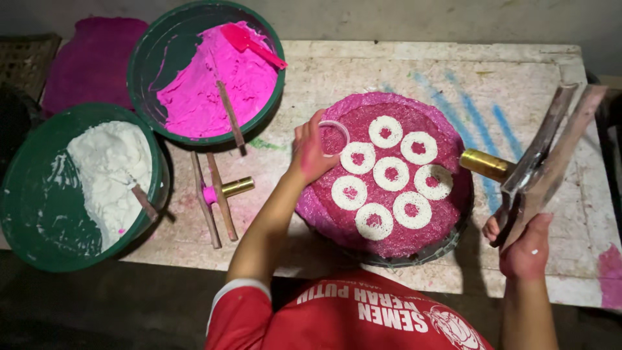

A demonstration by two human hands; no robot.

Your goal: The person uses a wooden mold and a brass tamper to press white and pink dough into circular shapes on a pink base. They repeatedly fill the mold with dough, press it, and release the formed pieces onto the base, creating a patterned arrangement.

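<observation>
1. Our left hand pinches a clear ring mould at 10 o'clock on the pink tray.
2. Our right hand, grip closed round a two-handled press, at 3 o'clock.
3. We'd set the ring flat, clear of the seven white rings.
4. Free room: tray's left side; tabletop bare at 12.

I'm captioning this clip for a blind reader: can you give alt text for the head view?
Seen from above, a person's left hand holds a clear ring over a round pink tray with eight white rings, while the right hand holds a wooden press with a brass tube. Two green bowls of pink and white paste sit on the table.
</observation>
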